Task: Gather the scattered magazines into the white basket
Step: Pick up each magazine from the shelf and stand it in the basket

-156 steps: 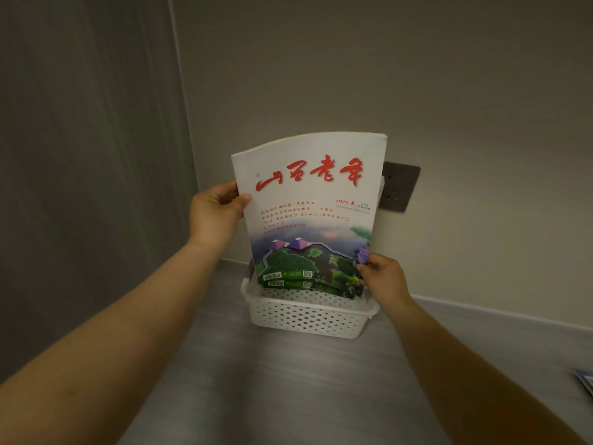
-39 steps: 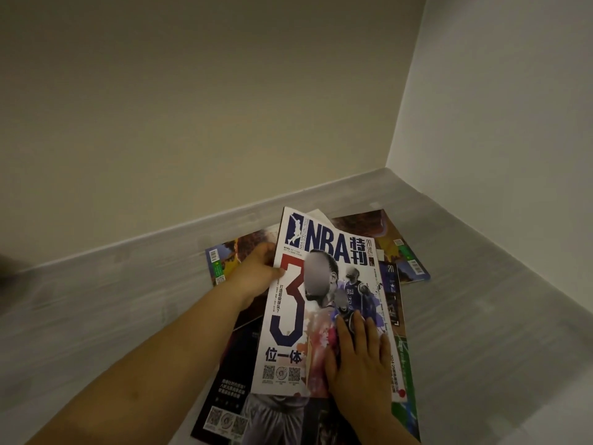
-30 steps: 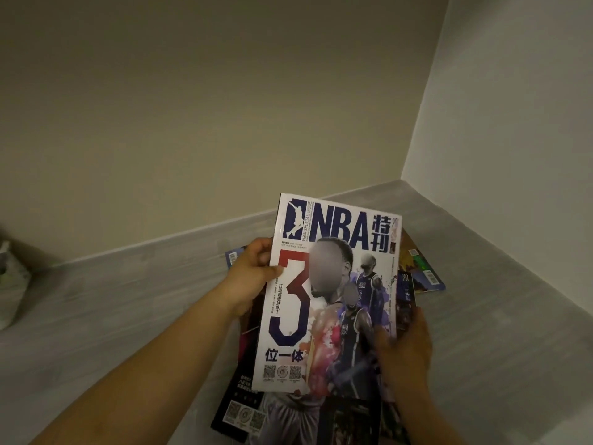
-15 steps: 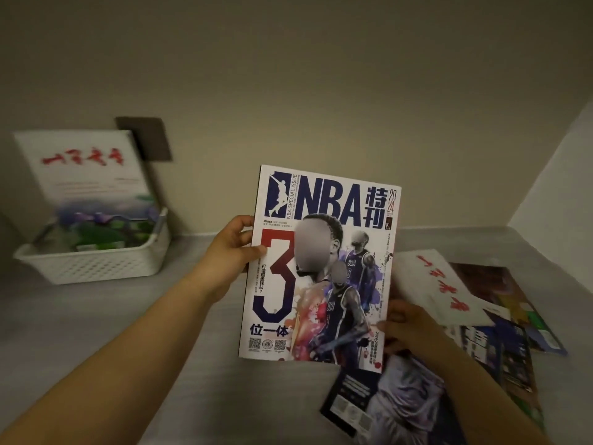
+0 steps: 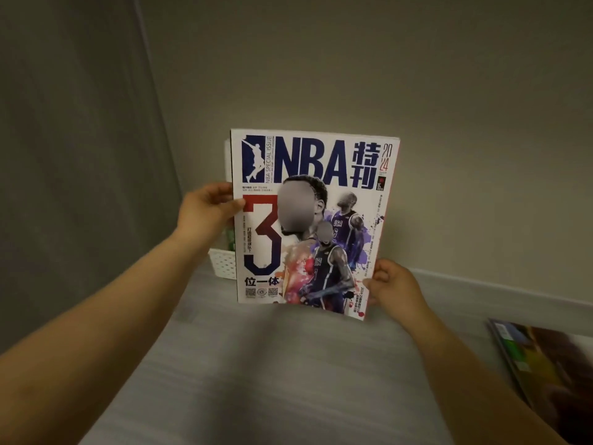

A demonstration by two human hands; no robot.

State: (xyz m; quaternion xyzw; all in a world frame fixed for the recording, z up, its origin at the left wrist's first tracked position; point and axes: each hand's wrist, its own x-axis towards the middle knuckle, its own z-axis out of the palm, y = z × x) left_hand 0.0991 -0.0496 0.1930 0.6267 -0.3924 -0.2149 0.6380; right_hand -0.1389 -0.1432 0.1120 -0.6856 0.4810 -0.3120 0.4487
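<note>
I hold the NBA magazine [image 5: 308,226] upright in front of me, its white cover with a big red and blue "3" facing me. My left hand [image 5: 208,213] grips its left edge, thumb on the cover. My right hand [image 5: 391,287] pinches its lower right corner. Right behind it stands the white basket [image 5: 221,263], of which only the left end shows. A white magazine edge [image 5: 227,162] and a strip of green [image 5: 229,239] in the basket peek out past the cover's left side.
The basket stands on a grey wood-grain shelf [image 5: 272,380], in the corner between a grey side panel [image 5: 73,155] and a beige back wall [image 5: 353,59]. More magazines [image 5: 542,364] lie flat at the right edge.
I have turned left and carried the NBA magazine from the pile on the right over to the basket, which it now hides. Both hands keep their hold.
</note>
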